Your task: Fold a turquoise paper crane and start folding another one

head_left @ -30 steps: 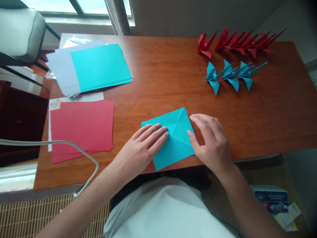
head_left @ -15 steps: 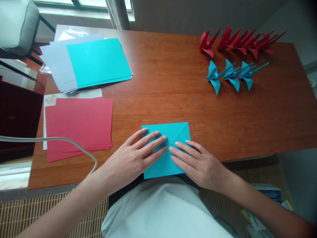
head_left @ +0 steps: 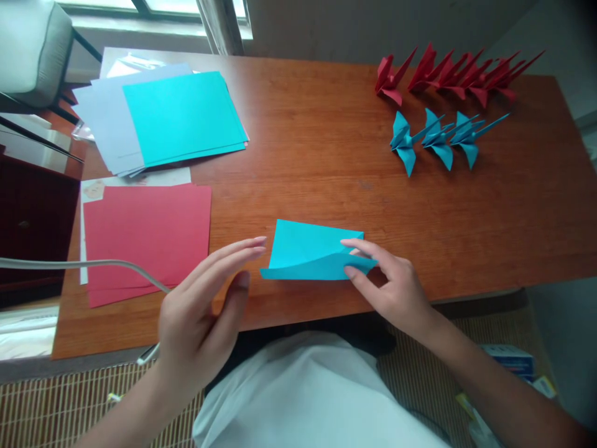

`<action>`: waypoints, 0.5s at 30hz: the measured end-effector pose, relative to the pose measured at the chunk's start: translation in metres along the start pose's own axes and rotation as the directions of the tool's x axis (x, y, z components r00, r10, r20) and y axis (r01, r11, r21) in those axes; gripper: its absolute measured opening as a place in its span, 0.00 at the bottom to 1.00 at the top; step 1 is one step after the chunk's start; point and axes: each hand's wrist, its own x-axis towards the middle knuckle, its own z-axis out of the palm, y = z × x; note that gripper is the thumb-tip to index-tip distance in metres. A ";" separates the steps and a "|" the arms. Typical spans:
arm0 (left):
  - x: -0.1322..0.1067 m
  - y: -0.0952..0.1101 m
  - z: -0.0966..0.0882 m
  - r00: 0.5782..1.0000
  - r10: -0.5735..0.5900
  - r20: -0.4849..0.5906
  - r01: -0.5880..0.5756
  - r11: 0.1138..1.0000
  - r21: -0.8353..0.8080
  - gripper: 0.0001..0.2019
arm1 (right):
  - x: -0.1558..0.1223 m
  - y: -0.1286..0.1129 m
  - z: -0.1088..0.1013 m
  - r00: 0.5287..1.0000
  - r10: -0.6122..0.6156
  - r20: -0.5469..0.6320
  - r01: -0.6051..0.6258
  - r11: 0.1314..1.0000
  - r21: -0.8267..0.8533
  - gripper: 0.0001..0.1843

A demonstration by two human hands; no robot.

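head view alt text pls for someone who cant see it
The right hand pinches the right edge of a folded teal sheet on a wooden table, with the left hand open just left of it. Red paper and teal paper lie stacked at left; red cranes and teal cranes line the far right.

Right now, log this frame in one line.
right hand: pinches blue paper edge | left hand: open, beside paper | table: paper stacks left, paper cranes far right

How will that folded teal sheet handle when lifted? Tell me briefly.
Probably floppy: the teal sheet bows where the right hand pinches its edge. Likely very light, since it looks like thin paper. The fold may stiffen it somewhat.
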 end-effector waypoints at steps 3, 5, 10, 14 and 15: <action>-0.008 0.027 0.001 0.972 0.235 0.013 -0.235 0.966 0.108 0.22 | 0.006 -0.005 0.000 0.994 0.105 0.018 -0.105 0.994 0.003 0.26; -0.013 0.037 0.013 0.918 0.376 0.127 -0.397 0.884 0.249 0.23 | 0.008 -0.006 0.001 0.988 0.149 0.039 -0.151 0.987 0.048 0.27; -0.020 0.034 0.055 0.904 0.226 0.364 -0.383 0.805 0.453 0.33 | 0.004 -0.005 -0.001 0.981 0.189 0.037 -0.190 0.981 0.044 0.22; -0.016 0.027 0.069 0.895 0.194 0.402 -0.382 0.799 0.464 0.38 | 0.009 -0.006 -0.011 0.999 0.044 -0.007 -0.044 0.997 -0.070 0.13; -0.014 0.027 0.069 0.891 0.197 0.410 -0.388 0.800 0.459 0.39 | 0.012 -0.007 -0.013 0.999 -0.008 -0.034 0.004 0.993 -0.121 0.13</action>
